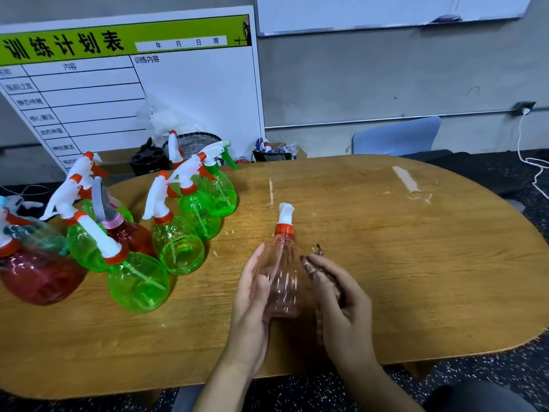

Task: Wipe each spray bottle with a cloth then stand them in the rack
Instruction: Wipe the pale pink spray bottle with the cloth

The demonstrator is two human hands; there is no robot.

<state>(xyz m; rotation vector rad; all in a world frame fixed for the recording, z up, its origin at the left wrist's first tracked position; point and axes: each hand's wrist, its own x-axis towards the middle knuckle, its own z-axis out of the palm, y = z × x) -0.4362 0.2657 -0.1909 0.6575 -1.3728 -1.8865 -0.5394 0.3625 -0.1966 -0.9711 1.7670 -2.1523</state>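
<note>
My left hand [249, 295] grips the pale pink spray bottle [280, 278], fingers curled round its body, thumb on the front; nozzle points away from me. My right hand [341, 301] presses a brownish cloth [319, 270] against the bottle's right side, fingers curled on the cloth, just beside the left fingertips. Cloth is blurred, mostly hidden. Well left of my fingers on the wooden table [401, 248]: I count six green spray bottles [138, 282] and two red spray bottles [41, 278], maybe more behind.

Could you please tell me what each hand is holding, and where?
Left hand grips the pink spray bottle by its body; right hand holds a brownish cloth against it.
</note>
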